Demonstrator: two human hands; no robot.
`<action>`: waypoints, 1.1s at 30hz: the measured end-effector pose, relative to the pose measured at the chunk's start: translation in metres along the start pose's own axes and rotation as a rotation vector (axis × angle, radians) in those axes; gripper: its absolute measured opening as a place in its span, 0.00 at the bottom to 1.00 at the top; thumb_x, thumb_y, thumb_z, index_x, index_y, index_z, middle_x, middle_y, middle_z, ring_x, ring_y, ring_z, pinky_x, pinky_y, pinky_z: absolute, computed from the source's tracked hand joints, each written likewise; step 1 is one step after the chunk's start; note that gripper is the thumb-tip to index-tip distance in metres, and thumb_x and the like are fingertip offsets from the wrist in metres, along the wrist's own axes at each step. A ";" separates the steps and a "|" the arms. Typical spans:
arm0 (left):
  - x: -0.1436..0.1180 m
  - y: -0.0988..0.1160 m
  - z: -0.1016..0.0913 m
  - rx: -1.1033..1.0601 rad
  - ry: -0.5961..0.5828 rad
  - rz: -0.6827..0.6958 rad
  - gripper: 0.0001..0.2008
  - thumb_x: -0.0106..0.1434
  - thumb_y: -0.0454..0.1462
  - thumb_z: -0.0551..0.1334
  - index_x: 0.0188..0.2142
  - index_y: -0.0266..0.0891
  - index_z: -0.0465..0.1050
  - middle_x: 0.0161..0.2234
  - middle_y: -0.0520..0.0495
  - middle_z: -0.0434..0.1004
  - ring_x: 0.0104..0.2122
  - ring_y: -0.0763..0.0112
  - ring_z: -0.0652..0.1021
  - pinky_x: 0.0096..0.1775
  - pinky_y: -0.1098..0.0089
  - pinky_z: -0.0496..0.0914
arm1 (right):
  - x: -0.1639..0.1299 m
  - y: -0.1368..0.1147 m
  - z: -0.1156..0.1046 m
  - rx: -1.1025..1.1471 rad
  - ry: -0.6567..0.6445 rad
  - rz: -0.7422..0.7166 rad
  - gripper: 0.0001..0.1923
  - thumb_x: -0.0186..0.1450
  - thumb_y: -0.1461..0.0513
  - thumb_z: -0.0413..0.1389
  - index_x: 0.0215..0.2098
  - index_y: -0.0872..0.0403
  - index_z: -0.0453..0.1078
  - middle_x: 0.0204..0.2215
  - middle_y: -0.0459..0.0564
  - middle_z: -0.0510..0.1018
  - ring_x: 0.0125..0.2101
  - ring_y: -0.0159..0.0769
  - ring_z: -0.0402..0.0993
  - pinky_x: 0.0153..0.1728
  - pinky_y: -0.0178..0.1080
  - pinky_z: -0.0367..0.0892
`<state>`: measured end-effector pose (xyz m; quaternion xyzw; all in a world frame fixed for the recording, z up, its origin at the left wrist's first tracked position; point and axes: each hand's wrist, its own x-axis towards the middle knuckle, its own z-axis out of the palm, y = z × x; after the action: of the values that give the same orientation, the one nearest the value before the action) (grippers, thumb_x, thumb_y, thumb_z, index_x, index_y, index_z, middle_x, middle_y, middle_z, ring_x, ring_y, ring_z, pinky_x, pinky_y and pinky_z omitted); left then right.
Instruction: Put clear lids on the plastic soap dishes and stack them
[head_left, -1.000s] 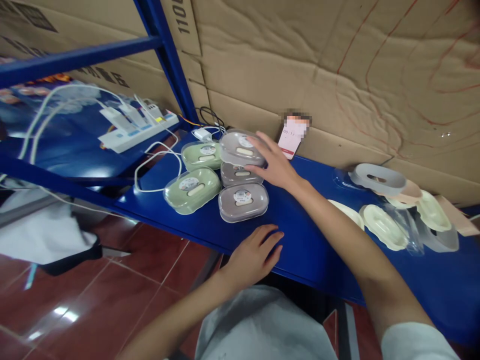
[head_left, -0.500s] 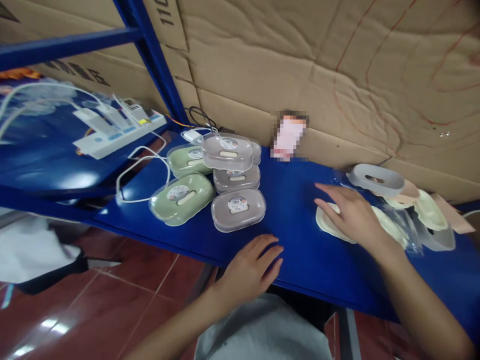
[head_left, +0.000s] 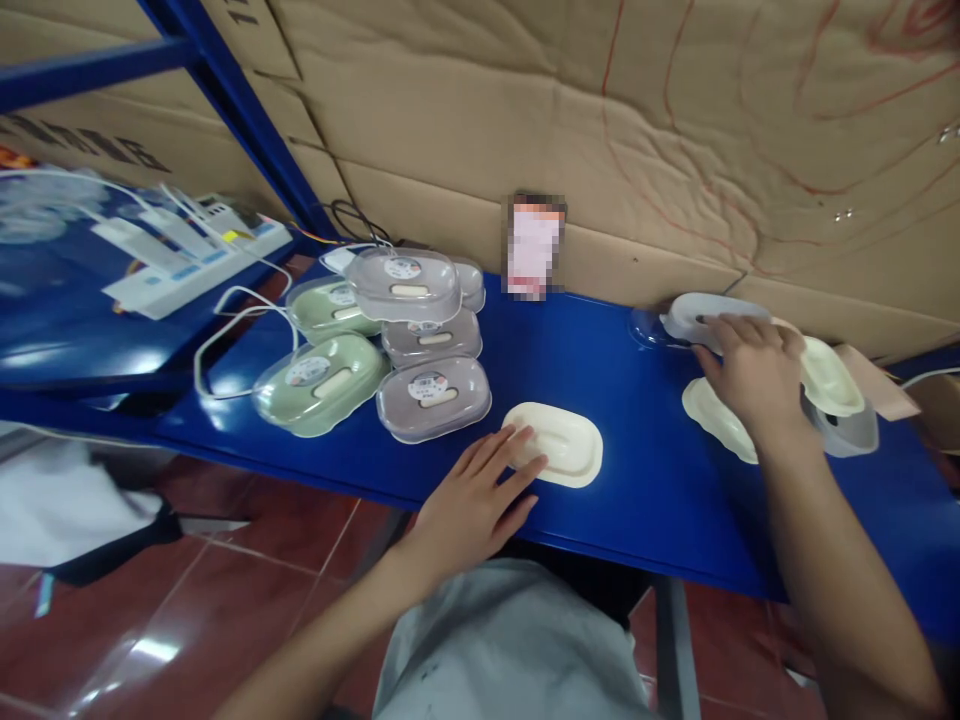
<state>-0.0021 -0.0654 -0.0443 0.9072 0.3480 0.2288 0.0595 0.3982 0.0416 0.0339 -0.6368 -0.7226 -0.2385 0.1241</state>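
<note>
My left hand (head_left: 476, 495) lies palm down at the table's front edge, fingers stretched out onto the near left part of a shallow cream oval plastic tray (head_left: 566, 450). To the right, my right hand (head_left: 754, 375) reaches over a loose pile, its thumb apart from the fingers. Its fingertips overlap a grey oval shell with a slot (head_left: 716, 310); whether they press on it is hard to see. Below that wrist lies another cream oval piece (head_left: 716, 415), partly covered by the hand. More shells, cream (head_left: 832, 375) and grey (head_left: 851, 430), lie beside it.
Finished-looking oval boxes with clear covers and labels, green (head_left: 322, 385) and grey-mauve (head_left: 435, 400), are stacked on the left. A phone-like blurred rectangle (head_left: 534, 250) leans on the cardboard wall (head_left: 450, 120). A power strip (head_left: 195, 270) with white cables sits far left.
A cream tray now lies in the middle under my left fingertips. My right hand has moved back and right, from a cream piece to the grey shell. The view has shifted a little.
</note>
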 end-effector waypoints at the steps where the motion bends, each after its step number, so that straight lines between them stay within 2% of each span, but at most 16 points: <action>1: 0.000 0.000 0.001 -0.014 0.015 -0.001 0.21 0.78 0.38 0.60 0.68 0.41 0.69 0.71 0.36 0.68 0.70 0.45 0.70 0.65 0.43 0.74 | 0.002 0.008 0.004 -0.007 -0.004 -0.011 0.19 0.79 0.57 0.52 0.55 0.61 0.79 0.50 0.68 0.85 0.52 0.58 0.81 0.56 0.59 0.67; 2: 0.000 0.000 0.001 -0.032 0.039 -0.009 0.19 0.78 0.37 0.61 0.66 0.41 0.71 0.69 0.36 0.71 0.69 0.46 0.71 0.64 0.44 0.75 | -0.001 0.010 0.004 0.004 0.008 -0.035 0.18 0.79 0.58 0.52 0.53 0.59 0.80 0.46 0.65 0.87 0.48 0.55 0.82 0.54 0.57 0.69; 4: -0.002 0.001 0.004 -0.073 0.106 -0.041 0.19 0.77 0.35 0.62 0.64 0.42 0.71 0.66 0.37 0.73 0.66 0.50 0.75 0.63 0.48 0.77 | -0.017 -0.008 -0.004 0.075 0.094 -0.102 0.15 0.78 0.59 0.55 0.54 0.56 0.81 0.44 0.60 0.87 0.45 0.50 0.83 0.50 0.52 0.71; 5: -0.003 0.001 0.005 -0.097 0.145 -0.072 0.19 0.76 0.35 0.63 0.65 0.42 0.71 0.66 0.36 0.73 0.64 0.52 0.77 0.61 0.50 0.79 | -0.030 -0.025 -0.012 0.116 0.135 -0.137 0.14 0.77 0.59 0.57 0.56 0.55 0.80 0.46 0.58 0.87 0.46 0.49 0.83 0.49 0.50 0.71; 7: -0.004 0.001 0.006 -0.147 0.215 -0.153 0.22 0.76 0.34 0.64 0.67 0.44 0.69 0.67 0.35 0.69 0.59 0.57 0.81 0.58 0.55 0.82 | -0.060 -0.070 -0.032 0.335 0.178 -0.289 0.16 0.74 0.64 0.61 0.59 0.55 0.78 0.48 0.56 0.87 0.46 0.46 0.83 0.48 0.48 0.72; 9: -0.005 0.000 0.007 -0.181 0.259 -0.212 0.25 0.75 0.35 0.66 0.68 0.45 0.67 0.70 0.33 0.64 0.58 0.58 0.82 0.56 0.57 0.83 | -0.086 -0.115 -0.049 0.520 0.131 -0.410 0.18 0.72 0.69 0.62 0.60 0.56 0.76 0.48 0.55 0.87 0.44 0.43 0.83 0.46 0.46 0.71; 11: -0.005 -0.001 0.007 -0.168 0.268 -0.209 0.27 0.73 0.35 0.67 0.69 0.46 0.67 0.73 0.32 0.59 0.62 0.53 0.79 0.58 0.55 0.82 | -0.103 -0.146 -0.057 0.575 0.042 -0.458 0.18 0.72 0.71 0.61 0.58 0.57 0.77 0.49 0.54 0.87 0.45 0.43 0.83 0.48 0.47 0.71; 14: -0.003 -0.002 0.006 -0.109 0.234 -0.140 0.25 0.74 0.33 0.67 0.67 0.45 0.68 0.73 0.32 0.60 0.70 0.46 0.71 0.63 0.47 0.78 | -0.111 -0.163 -0.054 0.577 -0.014 -0.435 0.15 0.73 0.71 0.59 0.56 0.57 0.78 0.49 0.54 0.86 0.48 0.44 0.82 0.51 0.49 0.71; 17: -0.003 -0.002 0.005 -0.115 0.209 -0.134 0.20 0.75 0.34 0.65 0.65 0.43 0.69 0.71 0.32 0.65 0.70 0.48 0.72 0.63 0.48 0.78 | -0.111 -0.163 -0.044 0.587 -0.052 -0.451 0.15 0.74 0.70 0.58 0.58 0.56 0.77 0.52 0.55 0.85 0.53 0.45 0.81 0.58 0.52 0.72; 22: -0.003 -0.001 0.006 -0.133 0.204 -0.210 0.13 0.76 0.37 0.65 0.58 0.42 0.71 0.69 0.33 0.67 0.66 0.50 0.76 0.61 0.51 0.80 | -0.113 -0.164 -0.041 0.561 -0.206 -0.532 0.25 0.76 0.70 0.51 0.68 0.50 0.71 0.62 0.52 0.81 0.63 0.44 0.76 0.65 0.54 0.73; 24: -0.004 -0.001 0.007 -0.136 0.201 -0.202 0.12 0.76 0.37 0.65 0.56 0.42 0.71 0.69 0.33 0.67 0.66 0.50 0.76 0.60 0.51 0.81 | -0.107 -0.155 -0.041 0.604 -0.231 -0.532 0.26 0.77 0.67 0.50 0.71 0.44 0.68 0.63 0.48 0.80 0.64 0.43 0.77 0.65 0.54 0.74; 27: -0.004 -0.001 0.007 -0.129 0.207 -0.191 0.12 0.76 0.38 0.65 0.56 0.41 0.71 0.69 0.33 0.68 0.65 0.49 0.76 0.60 0.50 0.81 | -0.079 -0.122 -0.030 0.610 -0.196 -0.459 0.26 0.79 0.63 0.49 0.72 0.40 0.66 0.64 0.47 0.79 0.64 0.44 0.76 0.66 0.56 0.73; 28: -0.004 -0.001 0.007 -0.123 0.209 -0.186 0.12 0.76 0.38 0.65 0.56 0.41 0.71 0.69 0.33 0.68 0.65 0.49 0.76 0.60 0.50 0.80 | -0.066 -0.108 -0.023 0.560 -0.173 -0.393 0.26 0.79 0.62 0.49 0.73 0.42 0.66 0.65 0.50 0.78 0.65 0.46 0.75 0.67 0.58 0.71; 30: -0.003 -0.002 0.007 -0.111 0.211 -0.175 0.12 0.76 0.37 0.65 0.57 0.40 0.71 0.68 0.32 0.68 0.66 0.49 0.76 0.60 0.49 0.80 | -0.041 -0.081 -0.004 0.395 -0.148 -0.189 0.27 0.79 0.60 0.49 0.74 0.54 0.64 0.70 0.62 0.72 0.69 0.56 0.69 0.69 0.65 0.65; 31: -0.003 -0.001 0.007 -0.108 0.214 -0.169 0.13 0.76 0.37 0.65 0.57 0.40 0.71 0.68 0.32 0.68 0.66 0.48 0.76 0.60 0.49 0.80 | -0.031 -0.071 0.005 0.307 -0.160 -0.093 0.29 0.78 0.59 0.50 0.74 0.61 0.63 0.71 0.69 0.68 0.71 0.62 0.65 0.69 0.69 0.62; 33: -0.003 -0.001 0.006 -0.110 0.221 -0.161 0.13 0.76 0.37 0.65 0.57 0.40 0.71 0.69 0.31 0.68 0.65 0.49 0.76 0.60 0.50 0.81 | -0.019 -0.060 0.021 0.192 -0.210 0.013 0.32 0.76 0.58 0.51 0.73 0.69 0.61 0.69 0.78 0.68 0.70 0.68 0.64 0.68 0.74 0.58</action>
<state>-0.0020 -0.0660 -0.0513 0.8410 0.4111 0.3403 0.0888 0.3450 0.0316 -0.0043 -0.6483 -0.7469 -0.0993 0.1097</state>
